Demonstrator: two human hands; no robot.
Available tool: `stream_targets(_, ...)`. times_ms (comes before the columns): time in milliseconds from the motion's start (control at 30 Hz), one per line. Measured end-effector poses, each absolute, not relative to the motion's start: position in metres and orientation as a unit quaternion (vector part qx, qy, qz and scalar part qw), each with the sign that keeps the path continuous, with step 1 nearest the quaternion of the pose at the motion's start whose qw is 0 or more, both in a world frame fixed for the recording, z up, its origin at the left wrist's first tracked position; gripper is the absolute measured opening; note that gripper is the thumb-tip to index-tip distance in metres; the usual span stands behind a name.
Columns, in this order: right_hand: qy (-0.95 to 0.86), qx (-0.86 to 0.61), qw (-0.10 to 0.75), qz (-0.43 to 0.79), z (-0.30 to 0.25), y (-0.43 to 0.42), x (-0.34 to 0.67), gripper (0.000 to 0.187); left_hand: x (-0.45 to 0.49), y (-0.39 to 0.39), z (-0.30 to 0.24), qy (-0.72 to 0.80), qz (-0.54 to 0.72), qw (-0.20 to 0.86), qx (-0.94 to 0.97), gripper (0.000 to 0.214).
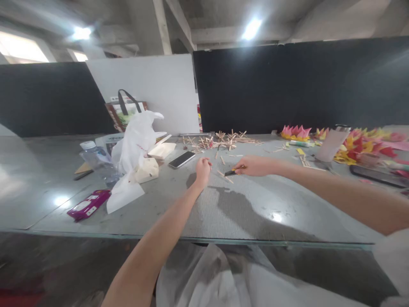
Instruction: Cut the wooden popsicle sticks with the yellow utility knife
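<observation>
My right hand (254, 165) is closed around a utility knife (230, 173) with a black and yellow body, its front end pointing left and down at the table. Under that end lies a thin wooden stick (228, 178), apparently touched by the knife. My left hand (203, 171) rests on the table just to the left, fingers curled in; whatever they may hold is hidden. More short sticks (223, 160) lie beyond the two hands. Farther back is a pile of crossed wooden sticks (231, 140).
A phone (182, 159) lies left of my left hand. Farther left are a white plastic bag (136, 134), a clear bottle (99, 162) and a purple packet (89, 205). Rightward stand a pale tumbler (332, 144) and pink, red and yellow paper flowers (367, 145). Dark panels (287, 89) rise behind.
</observation>
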State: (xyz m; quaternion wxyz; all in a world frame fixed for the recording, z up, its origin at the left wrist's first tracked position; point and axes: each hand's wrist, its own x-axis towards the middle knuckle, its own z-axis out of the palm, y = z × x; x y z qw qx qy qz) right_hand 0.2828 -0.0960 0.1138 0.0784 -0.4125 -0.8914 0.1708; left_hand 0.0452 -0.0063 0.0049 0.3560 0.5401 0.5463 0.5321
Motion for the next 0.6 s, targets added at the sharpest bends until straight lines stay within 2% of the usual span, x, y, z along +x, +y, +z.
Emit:
stream_targets(133,-0.832,-0.468,0.204,0.218,0.089,-0.100,0.290,0.045,0.039,-0.006,0.010,0.548,0.566,0.333,0.519,0.020)
stream_targets(300,-0.767,-0.499,0.329,0.232,0.053,-0.112,0.287,0.055,0.050,-0.023,0.015,0.491,0.537,0.351,0.589,0.034)
stream_targets(467,-0.749,-0.505,0.370,0.218,0.021,-0.112,0.284,0.058,0.063,-0.038,0.014,0.414,0.470,0.297,0.721,0.050)
stream_targets(600,-0.772,-0.488,0.362,0.187,0.017,-0.113,0.279,0.057,0.067,-0.043,0.013,0.407,0.436,0.279,0.753,0.050)
